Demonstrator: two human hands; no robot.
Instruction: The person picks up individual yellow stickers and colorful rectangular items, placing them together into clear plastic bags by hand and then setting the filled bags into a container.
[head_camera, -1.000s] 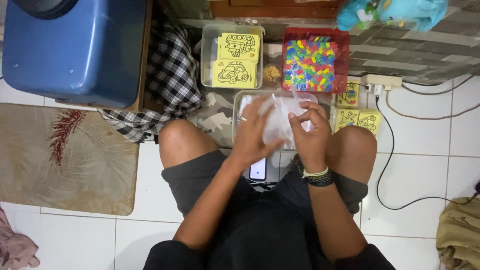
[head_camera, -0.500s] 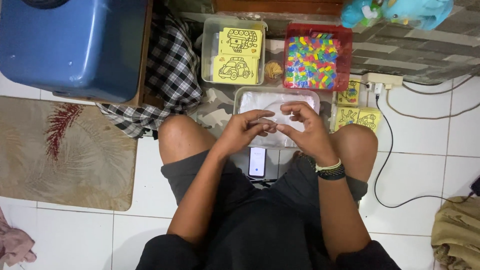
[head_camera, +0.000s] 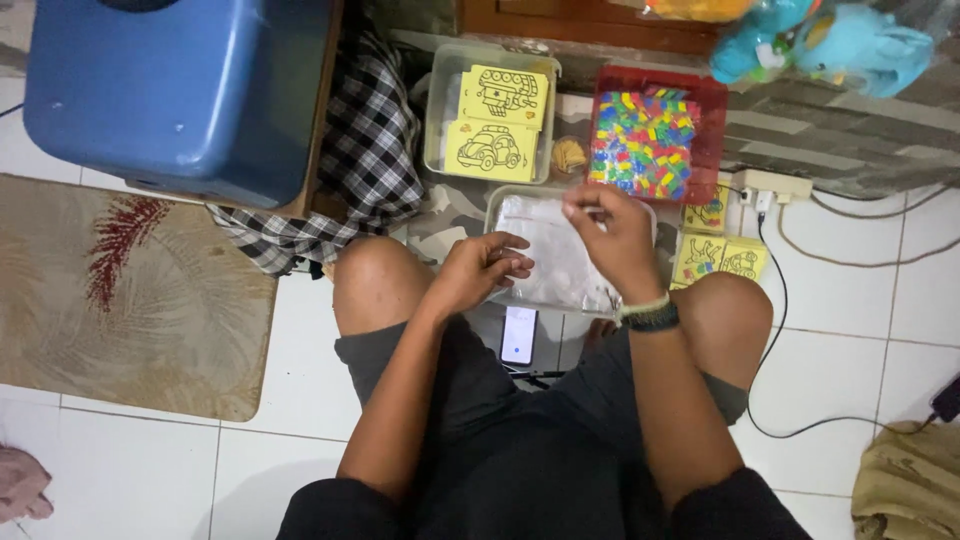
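Note:
My right hand (head_camera: 612, 238) is lifted over a clear shallow tray (head_camera: 497, 203) and pinches the top of a thin clear plastic bag (head_camera: 560, 265). The bag hangs down towards my lap. My left hand (head_camera: 484, 268) has its fingers curled on the bag's left edge, just above my left knee. A stack of more clear bags lies in the tray beneath. My right wrist carries a dark and pale band.
Behind the tray stand a clear tub (head_camera: 437, 110) with yellow picture cards (head_camera: 492, 148), a small cup of rubber bands (head_camera: 568, 155) and a red tray of coloured pieces (head_camera: 645, 142). More yellow cards (head_camera: 722, 258), a power strip (head_camera: 768, 185), a phone (head_camera: 518, 335), a blue box (head_camera: 170, 90), a rug (head_camera: 120, 290).
My right hand has risen and moved back, drawing the clear bag up with it. My left hand has dropped slightly to the bag's left edge. The view has shifted a little.

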